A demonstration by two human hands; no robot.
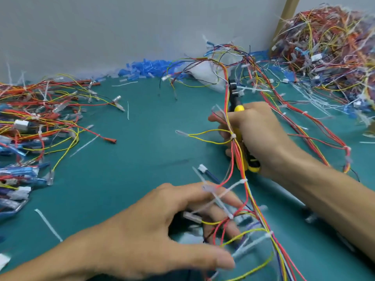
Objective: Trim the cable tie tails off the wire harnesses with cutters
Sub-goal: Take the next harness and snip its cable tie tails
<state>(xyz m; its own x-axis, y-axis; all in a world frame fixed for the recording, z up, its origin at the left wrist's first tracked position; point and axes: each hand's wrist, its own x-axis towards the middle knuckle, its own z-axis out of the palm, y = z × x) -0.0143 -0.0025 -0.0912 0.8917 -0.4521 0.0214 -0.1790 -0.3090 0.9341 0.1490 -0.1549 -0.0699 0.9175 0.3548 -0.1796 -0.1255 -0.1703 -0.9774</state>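
A wire harness (241,159) of red, yellow, white and blue wires runs from the back of the green mat towards me, bound by white cable ties with long tails (233,186). My right hand (257,134) grips the yellow-handled cutters (236,106), whose black jaws point away, up against the harness near a tie. My left hand (162,226) lies over the harness's near part, fingers spread among wires and tie tails, thumb stretched out below. Whether those fingers pinch a wire I cannot make out.
A heap of harnesses (32,122) lies on the left of the green mat (132,159), a larger tangled heap (328,47) at the back right. Blue and white offcuts (146,67) line the grey wall. Loose cut tails (48,225) lie scattered about.
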